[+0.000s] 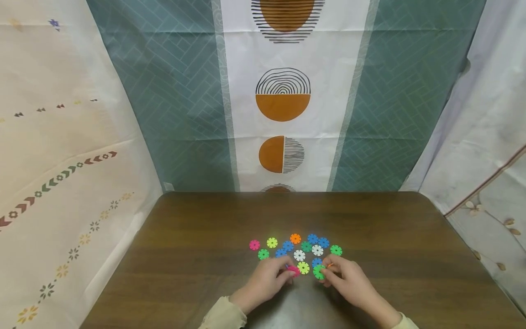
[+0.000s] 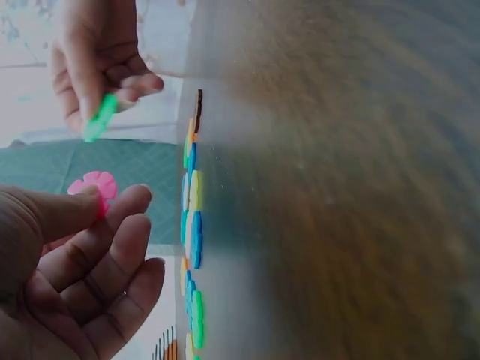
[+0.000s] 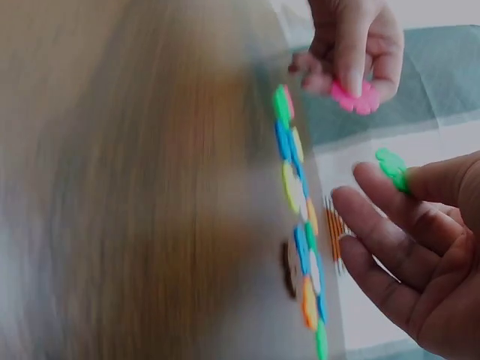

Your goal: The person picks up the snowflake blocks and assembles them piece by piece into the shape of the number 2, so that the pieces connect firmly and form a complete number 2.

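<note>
My left hand (image 1: pixel 270 277) pinches a pink notched disc (image 2: pixel 96 189) between thumb and forefinger, the other fingers loosely bent. In my right hand (image 1: pixel 346 279) a green notched disc (image 3: pixel 391 169) is held the same way, thumb against forefinger. Both hands are raised over the near side of a spread of flat plastic discs, the two held pieces facing each other with a gap between. A yellow disc (image 1: pixel 303 267) and a white disc (image 1: pixel 299 255) lie between and beyond the hands. Close to the right fingertips is a blue disc (image 1: pixel 317 262), with an orange one partly hidden by that hand.
More discs lie flat on the brown wooden table (image 1: pixel 197 256): a pink disc (image 1: pixel 255 245) at the left, an orange disc (image 1: pixel 295 238) at the back, a green disc (image 1: pixel 336 250) at the right, plus several blue ones. A patterned curtain (image 1: pixel 283 160) hangs behind the table.
</note>
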Available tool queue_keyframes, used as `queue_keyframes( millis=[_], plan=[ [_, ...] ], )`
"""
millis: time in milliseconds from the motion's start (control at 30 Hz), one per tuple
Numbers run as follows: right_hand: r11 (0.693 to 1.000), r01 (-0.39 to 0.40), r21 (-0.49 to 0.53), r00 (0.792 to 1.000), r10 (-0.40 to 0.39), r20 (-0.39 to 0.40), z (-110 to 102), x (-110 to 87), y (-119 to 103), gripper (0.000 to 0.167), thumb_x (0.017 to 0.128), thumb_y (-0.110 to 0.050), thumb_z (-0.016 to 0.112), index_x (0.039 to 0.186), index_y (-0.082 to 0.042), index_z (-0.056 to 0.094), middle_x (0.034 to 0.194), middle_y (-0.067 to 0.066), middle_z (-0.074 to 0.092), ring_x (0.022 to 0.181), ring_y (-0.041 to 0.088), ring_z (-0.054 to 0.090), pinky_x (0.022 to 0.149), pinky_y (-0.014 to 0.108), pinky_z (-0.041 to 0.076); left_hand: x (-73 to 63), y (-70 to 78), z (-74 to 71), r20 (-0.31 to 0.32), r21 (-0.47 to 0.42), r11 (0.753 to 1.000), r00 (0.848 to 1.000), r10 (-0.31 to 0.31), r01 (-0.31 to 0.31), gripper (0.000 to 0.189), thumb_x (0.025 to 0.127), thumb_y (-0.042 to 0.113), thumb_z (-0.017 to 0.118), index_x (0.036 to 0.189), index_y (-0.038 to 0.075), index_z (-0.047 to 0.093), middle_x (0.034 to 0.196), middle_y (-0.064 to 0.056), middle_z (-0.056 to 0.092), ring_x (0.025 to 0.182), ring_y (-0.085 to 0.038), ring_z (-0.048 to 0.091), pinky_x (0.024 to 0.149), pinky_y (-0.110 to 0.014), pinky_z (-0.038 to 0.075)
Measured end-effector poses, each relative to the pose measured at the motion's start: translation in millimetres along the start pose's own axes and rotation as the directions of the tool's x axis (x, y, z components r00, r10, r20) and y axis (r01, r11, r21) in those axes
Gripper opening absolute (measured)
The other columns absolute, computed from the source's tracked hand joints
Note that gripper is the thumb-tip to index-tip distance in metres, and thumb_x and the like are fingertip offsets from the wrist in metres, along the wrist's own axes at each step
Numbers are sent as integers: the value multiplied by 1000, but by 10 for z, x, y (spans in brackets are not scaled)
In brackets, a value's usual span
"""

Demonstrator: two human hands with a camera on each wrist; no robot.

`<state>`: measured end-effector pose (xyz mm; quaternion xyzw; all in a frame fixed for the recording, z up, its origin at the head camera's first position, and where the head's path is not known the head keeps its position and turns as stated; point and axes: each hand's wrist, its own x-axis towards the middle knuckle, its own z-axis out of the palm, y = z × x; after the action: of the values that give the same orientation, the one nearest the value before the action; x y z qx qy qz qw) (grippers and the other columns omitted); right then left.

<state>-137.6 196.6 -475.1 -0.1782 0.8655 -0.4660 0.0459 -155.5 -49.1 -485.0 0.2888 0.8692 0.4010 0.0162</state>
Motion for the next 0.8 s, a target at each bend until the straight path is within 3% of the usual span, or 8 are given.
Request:
queue_keyframes(
  millis=[133, 233, 400, 500, 633, 800],
  plan=[
    [983, -14, 183, 998, 3, 63, 78, 27, -74, 14, 98, -17, 60, 97, -3, 56, 78, 9, 72, 69, 22, 70, 69, 28, 57, -56, -31, -24, -23, -23, 1000, 1000, 4, -5, 9, 93, 16, 68, 86, 17, 61, 76, 10, 67, 67, 4, 57, 59, -15, 47],
    [964, -39, 263, 995, 14, 97, 140, 52, -117, 18, 99, -17, 59, 102, 1, 55, 77, 11, 72, 68, 24, 70, 77, 25, 55, -94, -36, -41, -39, -17, 1000, 999, 7, -8, 12, 92, 16, 68, 84, 16, 60, 80, 9, 70, 73, 4, 61, 63, -16, 49],
    [951, -68, 300, 993, 36, 109, 235, 91, -185, 20, 99, -17, 58, 106, 2, 56, 74, 12, 71, 65, 22, 70, 79, 22, 50, -139, -11, -56, -56, 2, 1000, 998, -6, 6, 11, 91, 16, 70, 84, 17, 61, 81, 10, 70, 75, 5, 62, 69, -16, 52],
    [945, -79, 317, 993, 47, 109, 280, 111, -224, 21, 98, -17, 59, 105, 2, 55, 74, 15, 71, 63, 23, 69, 76, 23, 50, -160, 8, -59, -70, 54, 999, 997, 11, -7, 11, 90, 16, 71, 85, 17, 62, 79, 12, 68, 72, 6, 60, 65, -14, 51],
    [943, -106, 315, 992, 76, 104, 319, 130, -261, 21, 98, -19, 61, 103, 1, 56, 73, 14, 70, 62, 23, 68, 74, 24, 50, -178, 18, -61, -108, 148, 987, 991, 77, -61, 12, 89, 17, 72, 84, 17, 62, 75, 12, 67, 64, 8, 54, 58, -10, 45],
    [949, -105, 296, 991, 76, 110, 348, 139, -279, 18, 97, -18, 61, 101, 0, 58, 70, 11, 69, 60, 21, 67, 68, 26, 53, -188, 17, -73, -134, 274, 953, 977, 168, -127, 15, 91, 20, 70, 80, 18, 60, 67, 13, 61, 55, 7, 43, 51, -8, 36]
  ],
)
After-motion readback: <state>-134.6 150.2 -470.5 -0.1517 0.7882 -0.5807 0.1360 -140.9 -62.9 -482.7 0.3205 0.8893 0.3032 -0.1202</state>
